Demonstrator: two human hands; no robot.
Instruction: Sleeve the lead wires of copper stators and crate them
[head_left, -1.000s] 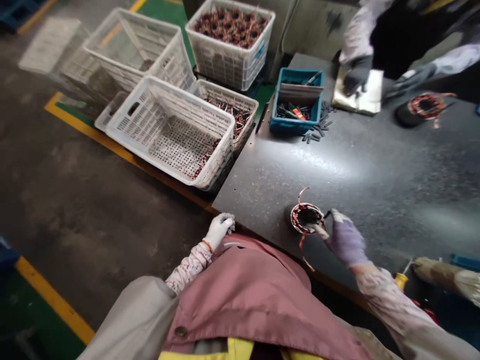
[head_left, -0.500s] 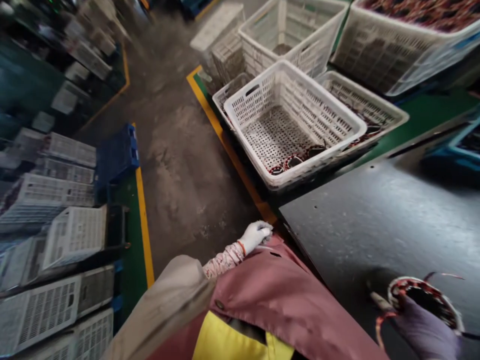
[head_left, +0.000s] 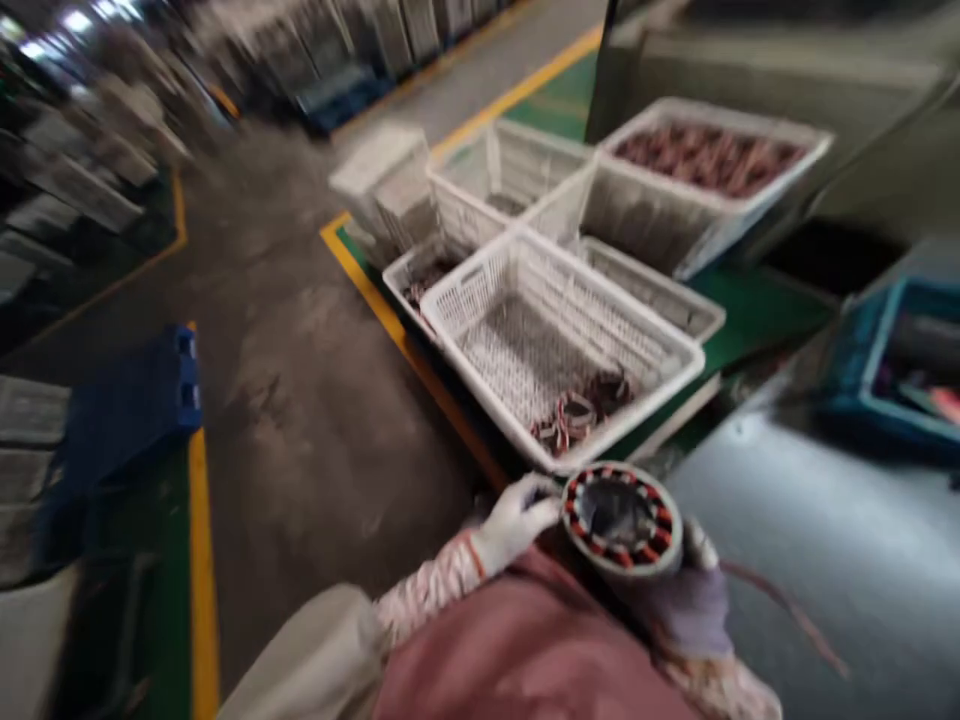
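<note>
My right hand, in a greyish glove, grips a motor stator from its right side and below. The stator is a ring with a pale rim, red and white winding segments around its face and a dark hollow centre. From it a reddish lead wire trails right over the metal table. My left hand, gloved in white, is at the stator's left edge with thumb and fingers apart; whether it touches the rim I cannot tell. Just beyond stands a white perforated crate with several stators at its near end.
A grey metal table lies to the right, with a teal bin on it. More white crates stand behind, one heaped with reddish parts. A yellow floor line borders the walkway; a blue pallet is at left.
My right hand has brought the stator from over the table leftward to in front of me. My left hand's fingers have spread beside it. The view has shifted, showing more of the far crates.
</note>
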